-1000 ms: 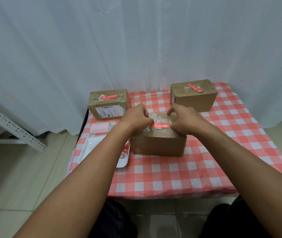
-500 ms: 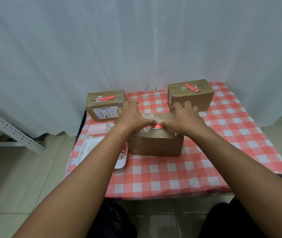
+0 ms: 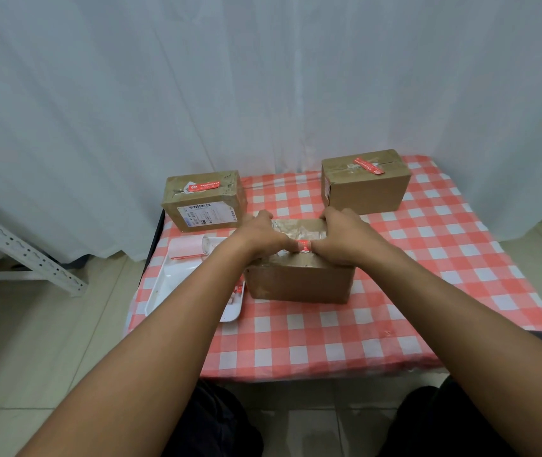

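Note:
A brown cardboard box (image 3: 299,283) with clear tape and a red sticker (image 3: 303,245) on its top stands in the middle of the checked table (image 3: 329,338). My left hand (image 3: 259,235) lies on the left part of the box top, and my right hand (image 3: 345,239) lies on the right part. Both thumbs press down beside the red sticker, almost touching each other, while the fingers reach over the far edge of the top. The hands hide most of the top.
Two more taped brown boxes stand at the back, one at the left (image 3: 203,201) with a white label, one at the right (image 3: 367,181). A white tray (image 3: 177,282) with a pink-and-white roll (image 3: 190,247) lies left of the middle box. White curtain behind.
Both hands slid inward along the box top until the thumbs met at the red sticker. Their fingers uncurled and now lie over the far edge. The box stayed in place.

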